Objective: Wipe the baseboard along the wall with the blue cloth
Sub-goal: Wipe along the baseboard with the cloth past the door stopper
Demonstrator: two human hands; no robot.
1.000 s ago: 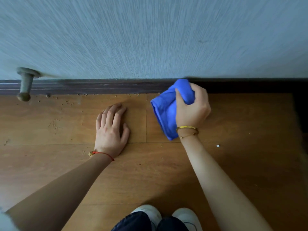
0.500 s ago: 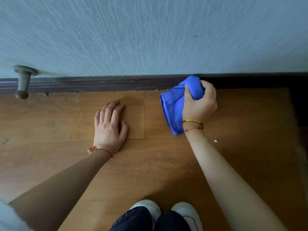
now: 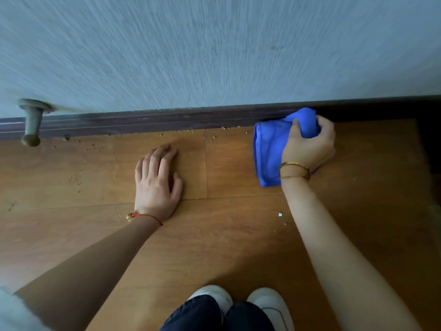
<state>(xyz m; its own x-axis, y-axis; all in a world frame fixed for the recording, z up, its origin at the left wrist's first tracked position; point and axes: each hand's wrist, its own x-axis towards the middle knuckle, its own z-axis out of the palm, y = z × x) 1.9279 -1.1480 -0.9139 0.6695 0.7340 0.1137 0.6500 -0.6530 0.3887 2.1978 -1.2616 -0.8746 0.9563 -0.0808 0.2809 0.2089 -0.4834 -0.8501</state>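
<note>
The right hand (image 3: 309,149) grips a crumpled bright blue cloth (image 3: 272,151), fingers and thumb curled round a bunched upper fold. The top of that bunch is pressed against the dark brown wooden baseboard (image 3: 167,120) at the foot of the wall, towards the right of the view. The rest of the cloth hangs loose below the hand and lies on the floor, its lower edge level with the wrist. A thin gold bangle (image 3: 294,169) sits on the right wrist.

The left hand (image 3: 157,185) rests palm-down on the brown wood-plank floor (image 3: 226,247), fingers nearly straight and close together, holding nothing. It lies well apart from the cloth and short of the baseboard. A red string bracelet (image 3: 145,217) circles the left wrist.

The baseboard runs the full width of the view beneath a pale grey-blue textured wall (image 3: 214,56). To the right of the cloth it falls into deep shadow and detail cannot be made out. Small crumbs of debris (image 3: 93,146) lie scattered along the floor just beside the baseboard, mostly left of the cloth, and a small white fleck (image 3: 280,214) lies near the right forearm.

A grey cylindrical door stop (image 3: 32,125) projects from the wall at far left, above the baseboard. Two white shoes (image 3: 269,304) and dark trouser legs (image 3: 202,316) show at the bottom edge.
</note>
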